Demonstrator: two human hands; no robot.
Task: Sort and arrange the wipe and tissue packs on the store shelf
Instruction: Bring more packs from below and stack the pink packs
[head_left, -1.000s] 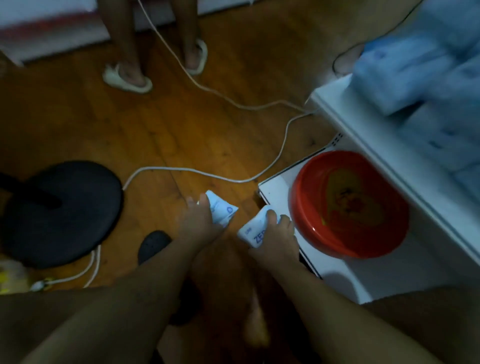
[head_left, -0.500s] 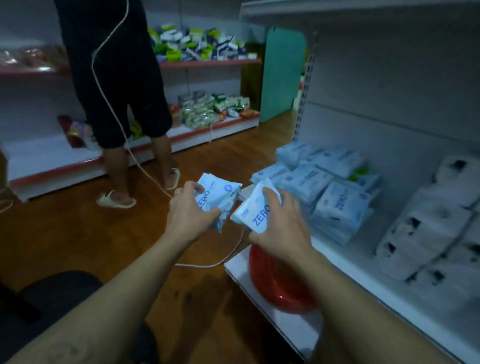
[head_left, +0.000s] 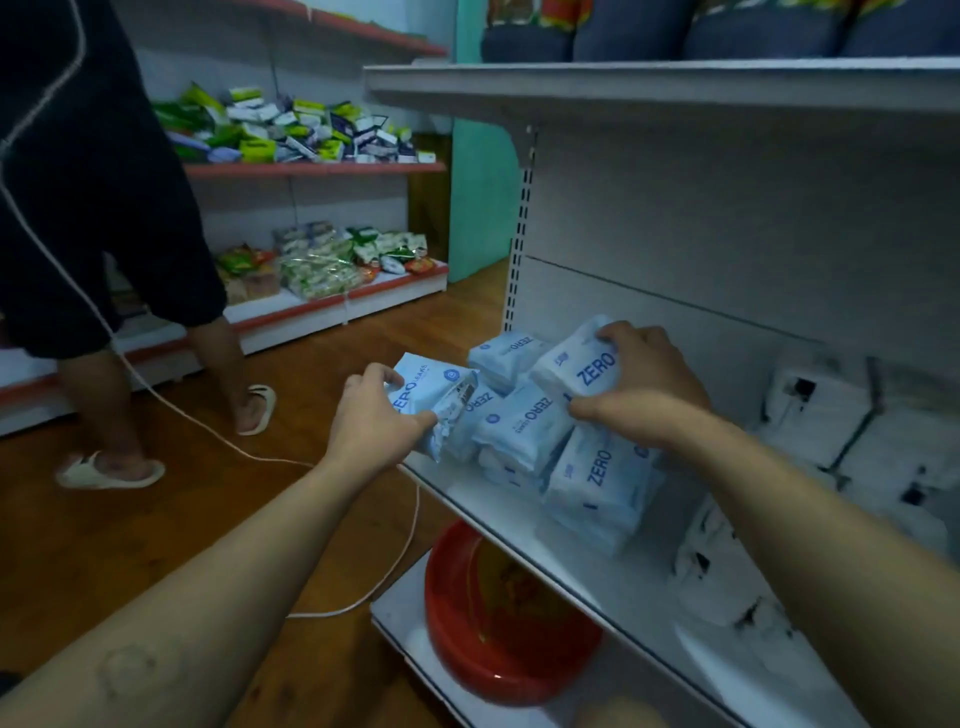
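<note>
Left grip (head_left: 371, 421) holds my loose pack (head_left: 431, 392) at the shelf (head_left: 498, 512) edge | right grip (head_left: 644, 384) clasps top pack (head_left: 582, 371) on pile (head_left: 524, 426)

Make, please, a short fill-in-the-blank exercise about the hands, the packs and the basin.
1. The left hand grips the left pack, the right hand the right pack; both read ____.
2. The basin under the shelf is ____.
3. The cable on the floor is ____.
Missing: ZERO; red; white
</note>
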